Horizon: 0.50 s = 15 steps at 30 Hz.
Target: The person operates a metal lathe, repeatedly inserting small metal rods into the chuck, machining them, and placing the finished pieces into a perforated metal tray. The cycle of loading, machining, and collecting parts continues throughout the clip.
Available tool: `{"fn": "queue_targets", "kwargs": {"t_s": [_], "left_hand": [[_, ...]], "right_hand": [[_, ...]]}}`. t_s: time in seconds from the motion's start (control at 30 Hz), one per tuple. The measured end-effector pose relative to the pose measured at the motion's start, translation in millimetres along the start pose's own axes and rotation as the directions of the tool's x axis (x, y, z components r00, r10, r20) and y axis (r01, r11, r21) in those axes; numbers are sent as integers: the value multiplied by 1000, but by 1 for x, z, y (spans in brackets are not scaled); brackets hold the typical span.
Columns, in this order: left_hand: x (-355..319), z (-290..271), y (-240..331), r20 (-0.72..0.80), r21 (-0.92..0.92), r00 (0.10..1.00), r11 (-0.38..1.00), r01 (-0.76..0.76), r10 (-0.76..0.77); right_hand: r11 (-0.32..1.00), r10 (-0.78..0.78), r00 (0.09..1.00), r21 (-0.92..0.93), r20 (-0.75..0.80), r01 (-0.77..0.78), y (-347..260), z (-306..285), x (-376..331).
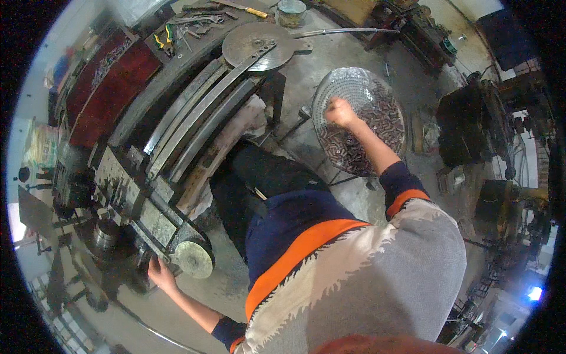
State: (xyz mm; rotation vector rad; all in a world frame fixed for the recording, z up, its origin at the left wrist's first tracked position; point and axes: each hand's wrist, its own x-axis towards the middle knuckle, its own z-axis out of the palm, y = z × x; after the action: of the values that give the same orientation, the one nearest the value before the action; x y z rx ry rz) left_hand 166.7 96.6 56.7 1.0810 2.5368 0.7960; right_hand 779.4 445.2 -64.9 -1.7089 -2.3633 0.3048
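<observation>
My right hand (340, 112) is over the left side of a round perforated metal basin (333, 85). Its fingers are curled closed, and whatever they hold, if anything, is too small to tell. Many small brownish metal pieces (359, 141) lie heaped in the basin's right and near part. On the other side, my left hand (161, 275) is at the lower end of a long machine, beside a pale round disc (194, 259). Its fingers are bent against the dark machine parts there; what they grip is hidden.
A large grey metal disc (250, 44) with a long metal arm (221, 100) tops the machine's far end. Green-handled pliers (165, 40) and other tools lie on the bench behind. A metal pail (291, 13) stands at the back; dark machinery (466, 127) is at the right.
</observation>
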Motion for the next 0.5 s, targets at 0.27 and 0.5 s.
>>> {"fn": "queue_targets", "kwargs": {"t_s": [0.27,0.5], "left_hand": [[6,0,4,39,-58,999,998,-13,15],[-13,-49,65,-25,-176,996,980,-94,91]], "right_hand": [[991,134,991,14,26,-135,-2,0,1],[693,-203,978,700,-39,172,-100,-67,25]]}}
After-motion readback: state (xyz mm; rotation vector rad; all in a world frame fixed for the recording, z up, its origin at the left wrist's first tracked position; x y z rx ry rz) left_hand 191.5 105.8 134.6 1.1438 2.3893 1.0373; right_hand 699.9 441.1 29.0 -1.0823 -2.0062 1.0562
